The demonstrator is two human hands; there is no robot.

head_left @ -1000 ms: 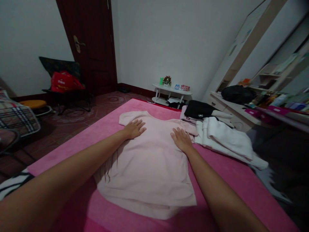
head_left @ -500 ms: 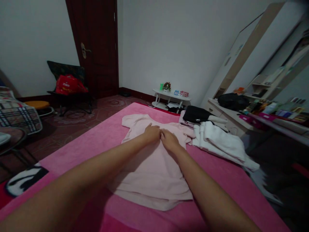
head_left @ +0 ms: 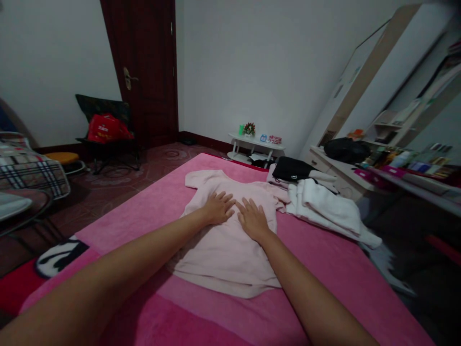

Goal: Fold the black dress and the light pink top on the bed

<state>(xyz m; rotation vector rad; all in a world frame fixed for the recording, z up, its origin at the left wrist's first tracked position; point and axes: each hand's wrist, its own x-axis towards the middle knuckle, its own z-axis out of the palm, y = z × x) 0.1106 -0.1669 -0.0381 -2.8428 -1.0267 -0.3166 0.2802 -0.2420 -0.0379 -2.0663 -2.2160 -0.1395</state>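
Note:
A pale pink T-shirt [head_left: 230,254] lies spread on the pink bed cover [head_left: 144,211], its neck toward the far side and its hem toward me. My left hand [head_left: 219,208] rests flat on the shirt's upper chest with fingers spread. Beside it, my right hand [head_left: 252,218] also lies open on the cloth, the fingertips of the two hands nearly meeting. The shirt's left sleeve lies out flat, while the right sleeve is rumpled close to a pile of clothes. Part of the shirt's left side is hidden under my forearm.
Folded white clothes [head_left: 327,209] and a black garment [head_left: 293,168] lie at the bed's right edge. Behind stands a small white table [head_left: 248,140] with a plant. A cluttered dresser [head_left: 320,161] is at right; a chair with a red bag [head_left: 108,129] stands at left.
My hands were bunched together near the shirt's neckline; now they are opened flat, slightly apart and a little nearer to me. The hem looks smoother.

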